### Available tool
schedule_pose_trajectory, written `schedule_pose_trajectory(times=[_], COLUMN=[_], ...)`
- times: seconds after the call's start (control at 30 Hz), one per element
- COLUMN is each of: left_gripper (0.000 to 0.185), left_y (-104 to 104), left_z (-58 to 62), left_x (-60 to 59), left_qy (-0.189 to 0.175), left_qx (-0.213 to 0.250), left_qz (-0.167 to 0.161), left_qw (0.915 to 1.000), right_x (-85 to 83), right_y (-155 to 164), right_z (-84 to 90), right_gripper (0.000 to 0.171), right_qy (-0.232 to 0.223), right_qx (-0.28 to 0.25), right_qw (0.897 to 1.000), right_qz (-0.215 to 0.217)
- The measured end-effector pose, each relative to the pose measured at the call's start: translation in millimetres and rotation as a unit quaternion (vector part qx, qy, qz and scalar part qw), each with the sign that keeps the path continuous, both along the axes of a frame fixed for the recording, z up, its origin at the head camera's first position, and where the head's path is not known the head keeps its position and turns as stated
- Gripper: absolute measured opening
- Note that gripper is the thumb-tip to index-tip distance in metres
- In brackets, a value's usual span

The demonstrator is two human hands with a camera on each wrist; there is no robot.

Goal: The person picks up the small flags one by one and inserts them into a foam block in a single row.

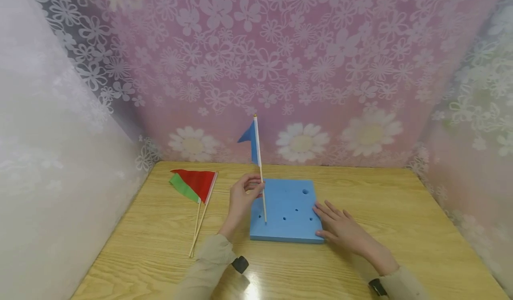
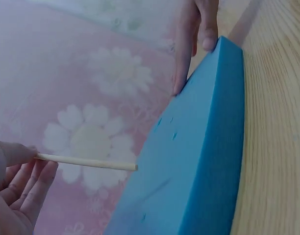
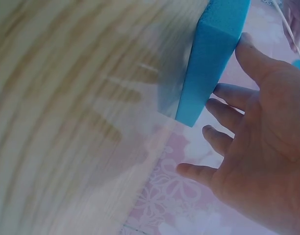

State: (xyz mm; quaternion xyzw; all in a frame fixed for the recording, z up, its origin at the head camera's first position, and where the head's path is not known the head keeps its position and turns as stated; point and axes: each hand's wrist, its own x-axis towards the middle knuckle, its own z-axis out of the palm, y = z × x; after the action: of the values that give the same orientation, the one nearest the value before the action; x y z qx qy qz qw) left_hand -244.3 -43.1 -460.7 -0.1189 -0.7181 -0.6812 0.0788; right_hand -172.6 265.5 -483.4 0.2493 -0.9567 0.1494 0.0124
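Note:
A blue foam block (image 1: 286, 211) with several small holes lies flat on the wooden table (image 1: 168, 255). My left hand (image 1: 256, 185) pinches the thin wooden stick (image 1: 262, 202) of a blue flag (image 1: 249, 137) and holds it nearly upright. The stick's lower end meets the block's top near its front left. In the left wrist view the stick (image 2: 86, 161) runs from my left hand (image 2: 37, 164) to the block (image 2: 189, 161). My right hand (image 1: 326, 220) lies open with straight fingers against the block's right edge. The right wrist view shows my right hand (image 3: 223, 98) and its thumb on the block (image 3: 213, 54).
A red flag (image 1: 198, 182) and a green flag (image 1: 182, 188) on sticks lie on the table left of the block. Flower-patterned curtains (image 1: 280, 68) wall in the table at the back and on both sides. Bare tabletop lies to the right of the block and in front.

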Motion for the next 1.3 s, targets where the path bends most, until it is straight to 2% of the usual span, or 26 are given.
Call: schedule_pose_trajectory(times=[0.37,0.53,0.9,1.17,1.2,1.3], left_gripper=[0.026,0.027,0.023,0.022,0.022,0.023], left_y=[57.8,79.1,112.6,120.8,122.5,124.1], left_z=[7.5,5.5,-8.0,-8.9,-13.9,-16.9], left_x=[-5.9,-7.3,-3.7,5.1,2.4,2.1], left_qy=[0.080,0.108,0.109,0.115,0.114,0.117], left_qx=[0.002,0.004,0.016,-0.005,-0.009,-0.016], left_qz=[-0.015,-0.026,-0.050,-0.052,-0.052,-0.053], left_qw=[0.9967,0.9938,0.9926,0.9920,0.9921,0.9916], right_x=[0.3,0.4,2.8,1.6,1.6,1.6], right_y=[0.1,0.5,2.7,3.7,4.0,5.1], right_z=[-1.7,-2.6,-3.7,-6.4,-7.0,-8.6], right_gripper=[0.067,0.066,0.065,0.065,0.065,0.066], right_qy=[0.001,0.006,0.015,0.003,0.003,0.009], right_qx=[0.004,0.013,0.017,0.019,0.018,0.017], right_qw=[1.000,1.000,1.000,1.000,1.000,1.000], right_qz=[-0.001,0.000,0.002,0.003,0.003,0.003])
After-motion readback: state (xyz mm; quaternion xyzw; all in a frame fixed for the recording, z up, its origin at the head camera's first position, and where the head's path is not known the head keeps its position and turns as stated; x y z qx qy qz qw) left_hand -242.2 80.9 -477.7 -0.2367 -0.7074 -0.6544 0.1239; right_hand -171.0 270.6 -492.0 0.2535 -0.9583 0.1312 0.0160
